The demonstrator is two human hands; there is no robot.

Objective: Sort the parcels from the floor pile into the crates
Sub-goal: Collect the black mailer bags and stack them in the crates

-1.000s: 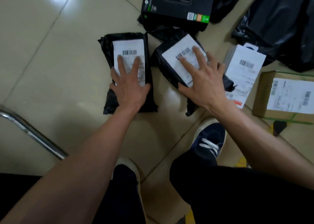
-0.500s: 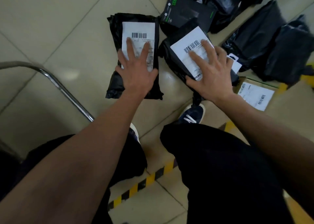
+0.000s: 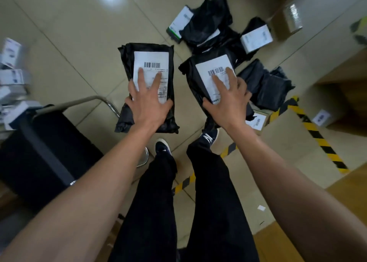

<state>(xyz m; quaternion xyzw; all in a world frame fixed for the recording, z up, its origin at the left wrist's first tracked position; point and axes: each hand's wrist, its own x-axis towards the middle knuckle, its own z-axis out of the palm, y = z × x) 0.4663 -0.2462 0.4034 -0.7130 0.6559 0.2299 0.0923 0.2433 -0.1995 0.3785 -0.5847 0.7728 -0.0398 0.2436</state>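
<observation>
Early going, judging by the floor pile (image 3: pixel 228 33) of parcels far right, unsorted. Two black poly mailers up off the floor: left hand (image 3: pixel 148 105) clamped on the left mailer (image 3: pixel 147 83), right hand (image 3: pixel 228 101) gripping the right mailer (image 3: pixel 210 79). Arms outstretched, fingers spread over labels, thumbs at the edges. No crates clearly in view.

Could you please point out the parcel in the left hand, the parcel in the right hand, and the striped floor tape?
Left parcel (image 3: pixel 127 63), head view, black wrap beside its label.
Right parcel (image 3: pixel 191 71), head view, black wrap left of its label.
Striped floor tape (image 3: pixel 317 134), head view, a yellow-black stretch.
</observation>
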